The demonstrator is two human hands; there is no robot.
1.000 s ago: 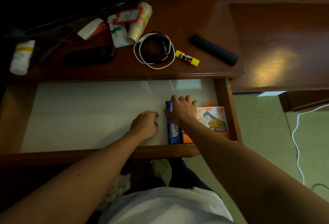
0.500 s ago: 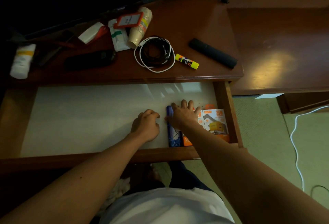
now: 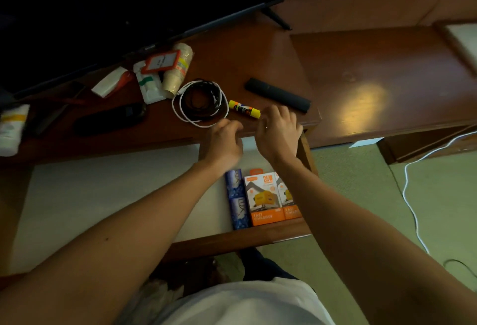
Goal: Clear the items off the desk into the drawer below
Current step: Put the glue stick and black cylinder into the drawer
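We have lifted both hands out of the drawer (image 3: 108, 195) to the worktop (image 3: 258, 61) edge. Our boxes (image 3: 263, 199) lie in the drawer's right end. Our left hand (image 3: 223, 145) and right hand (image 3: 278, 131), loosely curled, hold nothing, near the cable (image 3: 200, 102) and glue stick (image 3: 244, 109).

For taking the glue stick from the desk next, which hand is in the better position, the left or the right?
Probably the right hand: it is at the desk's front edge, its fingertips almost at the glue stick's yellow end. The left hand is further left, below the coiled cables. Both hold nothing.
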